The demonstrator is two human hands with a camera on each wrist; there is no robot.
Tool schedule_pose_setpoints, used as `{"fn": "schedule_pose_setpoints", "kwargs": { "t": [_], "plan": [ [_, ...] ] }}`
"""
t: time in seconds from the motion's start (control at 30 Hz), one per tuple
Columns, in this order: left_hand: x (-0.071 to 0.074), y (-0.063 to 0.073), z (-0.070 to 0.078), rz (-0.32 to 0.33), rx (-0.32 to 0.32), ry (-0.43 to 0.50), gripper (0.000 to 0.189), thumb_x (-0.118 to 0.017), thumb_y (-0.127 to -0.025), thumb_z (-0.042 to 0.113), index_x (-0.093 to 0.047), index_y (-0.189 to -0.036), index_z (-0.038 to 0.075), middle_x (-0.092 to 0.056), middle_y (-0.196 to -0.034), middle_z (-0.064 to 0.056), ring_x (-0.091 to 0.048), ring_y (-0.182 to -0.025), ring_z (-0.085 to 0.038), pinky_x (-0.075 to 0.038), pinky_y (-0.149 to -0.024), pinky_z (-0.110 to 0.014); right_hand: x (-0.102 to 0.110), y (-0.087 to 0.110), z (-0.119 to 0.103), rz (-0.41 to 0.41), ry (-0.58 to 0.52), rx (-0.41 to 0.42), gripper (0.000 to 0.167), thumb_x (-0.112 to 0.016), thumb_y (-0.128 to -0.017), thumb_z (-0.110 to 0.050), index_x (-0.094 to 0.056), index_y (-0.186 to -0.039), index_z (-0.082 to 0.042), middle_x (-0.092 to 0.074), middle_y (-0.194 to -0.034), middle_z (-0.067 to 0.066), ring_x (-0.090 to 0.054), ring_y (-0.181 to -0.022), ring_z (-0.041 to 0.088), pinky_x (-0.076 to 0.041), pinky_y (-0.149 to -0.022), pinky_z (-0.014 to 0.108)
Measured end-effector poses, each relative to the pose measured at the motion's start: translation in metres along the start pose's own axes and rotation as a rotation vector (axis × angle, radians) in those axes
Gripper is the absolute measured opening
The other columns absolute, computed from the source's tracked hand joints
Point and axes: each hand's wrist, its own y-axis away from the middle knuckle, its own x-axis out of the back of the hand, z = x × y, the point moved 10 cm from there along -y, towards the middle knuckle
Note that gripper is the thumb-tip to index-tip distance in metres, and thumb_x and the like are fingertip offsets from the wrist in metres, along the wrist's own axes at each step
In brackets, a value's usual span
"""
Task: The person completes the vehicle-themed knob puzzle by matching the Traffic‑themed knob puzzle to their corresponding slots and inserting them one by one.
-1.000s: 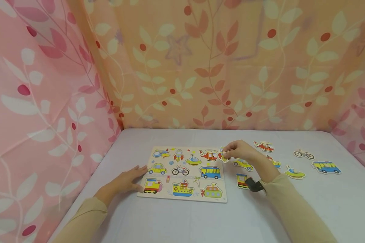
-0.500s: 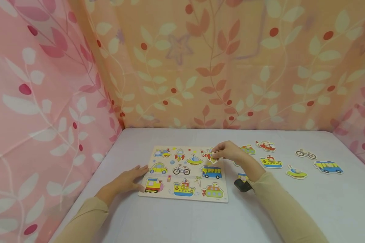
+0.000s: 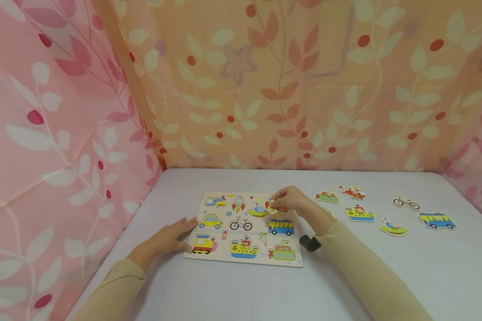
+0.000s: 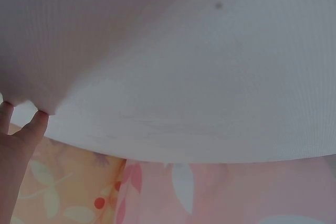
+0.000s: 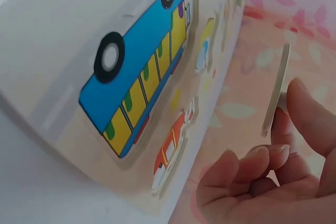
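Observation:
A wooden puzzle board (image 3: 224,246) with vehicle pictures lies on the white table. My left hand (image 3: 167,238) rests at its left edge, thumb and fingers spread; two of its fingertips (image 4: 39,119) show in the left wrist view. Above the board's upper right, my right hand (image 3: 295,200) pinches a rocket puzzle piece (image 3: 271,205) by its small knob. Seen edge-on in the right wrist view, the rocket piece (image 5: 276,93) is raised off the board, near the helicopter picture (image 5: 170,145). That hand partly covers the helicopter in the head view.
Loose pieces lie right of the board: a submarine (image 3: 327,196), helicopter (image 3: 352,192), ship (image 3: 359,213), bicycle (image 3: 406,203), flying saucer (image 3: 393,227) and bus (image 3: 436,220). The right arm partly hides a yellow piece. Patterned curtains (image 3: 233,89) stand behind and at the sides.
My right hand has carried the rocket piece leftward from the board's right edge to over the helicopter picture. The left hand stays at the board's left edge.

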Motion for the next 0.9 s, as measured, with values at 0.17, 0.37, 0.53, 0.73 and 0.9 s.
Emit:
{"fn": "schedule_pose_setpoints", "kwargs": {
  "t": [0.17, 0.37, 0.53, 0.73, 0.9],
  "plan": [
    [0.0, -0.001, 0.0, -0.002, 0.003, -0.009, 0.088, -0.08, -0.076, 0.038, -0.038, -0.151, 0.018, -0.031, -0.157, -0.009, -0.016, -0.145, -0.039, -0.019, -0.108, -0.067, -0.01, -0.007, 0.001, 0.01, -0.03, -0.037, 0.021, -0.074, -0.087, -0.013, -0.069, -0.103, -0.001, -0.066, -0.09, 0.009, -0.054, -0.087, 0.024, -0.042, -0.075, 0.033],
    [0.001, -0.002, -0.001, 0.004, -0.001, -0.013, 0.088, -0.081, -0.076, 0.037, -0.039, -0.15, 0.018, -0.031, -0.157, -0.008, -0.016, -0.145, -0.038, -0.019, -0.108, -0.067, -0.02, -0.017, -0.004, 0.002, -0.043, -0.046, 0.021, -0.075, -0.087, -0.015, -0.07, -0.103, -0.003, -0.069, -0.09, 0.008, -0.058, -0.093, 0.024, -0.043, -0.088, 0.037],
    [0.0, -0.002, 0.0, -0.002, 0.0, -0.014, 0.087, -0.081, -0.076, 0.035, -0.039, -0.15, 0.018, -0.032, -0.156, -0.007, -0.016, -0.145, -0.038, -0.018, -0.108, -0.067, -0.031, -0.028, -0.01, -0.006, -0.05, -0.039, 0.021, -0.076, -0.086, -0.015, -0.07, -0.101, -0.002, -0.07, -0.083, 0.006, -0.054, -0.069, 0.017, -0.041, -0.066, 0.028],
    [0.001, -0.002, 0.0, -0.005, 0.026, -0.008, 0.086, -0.081, -0.076, 0.035, -0.039, -0.15, 0.02, -0.031, -0.157, -0.007, -0.015, -0.146, -0.037, -0.018, -0.108, -0.067, -0.051, -0.042, -0.014, -0.029, -0.137, -0.052, 0.018, -0.074, -0.086, -0.009, -0.068, -0.101, 0.001, -0.068, -0.084, 0.01, -0.032, -0.048, 0.013, -0.027, -0.046, 0.024],
    [0.001, -0.002, 0.001, -0.006, 0.012, -0.017, 0.086, -0.08, -0.077, 0.035, -0.039, -0.15, 0.019, -0.032, -0.157, -0.004, -0.015, -0.146, -0.036, -0.018, -0.108, -0.067, -0.065, -0.046, -0.026, -0.039, -0.183, 0.002, 0.018, -0.073, -0.086, -0.002, -0.067, -0.1, 0.006, -0.065, -0.082, 0.01, -0.052, -0.06, 0.015, -0.045, -0.059, 0.026]
  ]
}}
